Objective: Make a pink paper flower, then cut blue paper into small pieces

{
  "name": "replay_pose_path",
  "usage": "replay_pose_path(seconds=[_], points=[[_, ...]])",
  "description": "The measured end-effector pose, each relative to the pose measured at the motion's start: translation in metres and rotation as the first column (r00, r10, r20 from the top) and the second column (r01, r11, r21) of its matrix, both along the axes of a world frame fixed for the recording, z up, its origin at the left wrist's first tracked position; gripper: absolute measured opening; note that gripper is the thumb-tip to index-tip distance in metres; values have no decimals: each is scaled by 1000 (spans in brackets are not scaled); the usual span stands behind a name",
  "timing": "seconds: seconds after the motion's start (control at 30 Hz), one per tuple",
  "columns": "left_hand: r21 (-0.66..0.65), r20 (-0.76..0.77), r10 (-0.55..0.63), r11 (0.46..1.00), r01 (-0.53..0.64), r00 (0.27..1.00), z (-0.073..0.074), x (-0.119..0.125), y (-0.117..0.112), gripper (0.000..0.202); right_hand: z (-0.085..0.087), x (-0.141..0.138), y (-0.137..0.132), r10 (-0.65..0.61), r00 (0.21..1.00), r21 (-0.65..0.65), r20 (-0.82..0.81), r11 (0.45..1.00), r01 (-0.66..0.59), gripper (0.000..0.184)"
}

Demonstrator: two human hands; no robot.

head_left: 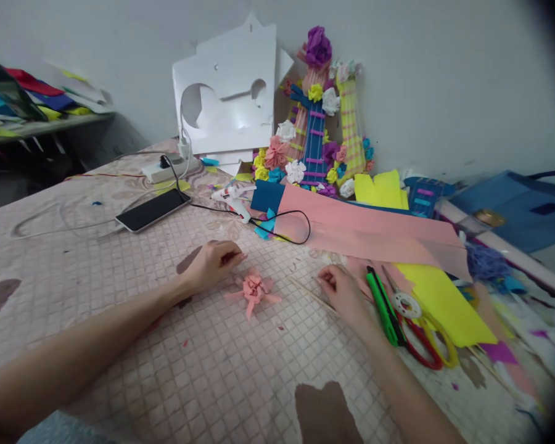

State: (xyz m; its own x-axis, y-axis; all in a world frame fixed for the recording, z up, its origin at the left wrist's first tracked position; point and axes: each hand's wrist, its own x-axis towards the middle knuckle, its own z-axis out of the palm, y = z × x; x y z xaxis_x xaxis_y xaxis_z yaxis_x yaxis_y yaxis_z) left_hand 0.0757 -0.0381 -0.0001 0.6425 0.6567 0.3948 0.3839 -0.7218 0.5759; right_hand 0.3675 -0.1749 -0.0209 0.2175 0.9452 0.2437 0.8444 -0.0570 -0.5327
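Observation:
A pink crepe-paper flower lies on the table between my hands, its strips spread out around a folded centre. Just up and left of it, my left hand rests with fingers curled and closed, and nothing shows in them. To the right of the flower, my right hand also lies with its fingers curled in, apparently without anything. A thin wooden stick runs toward the right hand's edge; I cannot tell whether they touch. Beside that hand are a green box cutter and red-and-yellow-handled scissors.
A white glue gun with a black cord lies behind the flower. Pink paper and yellow paper spread to the right. A phone and power strip are at left. Flower-decorated paper guitars lean on the wall.

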Motion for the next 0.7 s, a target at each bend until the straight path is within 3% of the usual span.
replay_pose_path(seconds=[0.3,0.7], points=[[7,-13,-29,1000,29,999,-6,-2,2,26,9,-2,-3,-14,1000,44,-23,999,15,7],[-42,-35,-10,999,9,999,-6,-2,0,26,15,0,-3,-12,999,-79,-44,997,9,9]])
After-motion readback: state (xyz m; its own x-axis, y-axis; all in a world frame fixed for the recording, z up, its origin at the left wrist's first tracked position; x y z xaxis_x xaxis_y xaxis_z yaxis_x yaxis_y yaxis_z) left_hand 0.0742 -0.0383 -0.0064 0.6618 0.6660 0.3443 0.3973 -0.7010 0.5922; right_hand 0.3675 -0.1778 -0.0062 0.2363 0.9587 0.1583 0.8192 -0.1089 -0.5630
